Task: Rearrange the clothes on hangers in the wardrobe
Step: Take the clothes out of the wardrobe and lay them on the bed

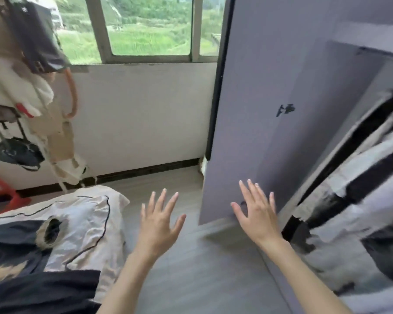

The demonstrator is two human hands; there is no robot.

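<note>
A grey-purple wardrobe door (270,98) stands open on the right. Behind it, at the right edge, hang blurred black and white clothes (358,189) inside the wardrobe; their hangers are not visible. My left hand (160,219) is held out over the floor with fingers spread, holding nothing. My right hand (257,211) is also spread flat, in front of the lower edge of the door; I cannot tell whether it touches it.
A bed (62,225) with a cream pillow and dark bedding lies at lower left. Bags and garments (25,87) hang on the left wall. A window (150,28) is ahead above a white wall. Grey floor (191,268) runs between bed and wardrobe.
</note>
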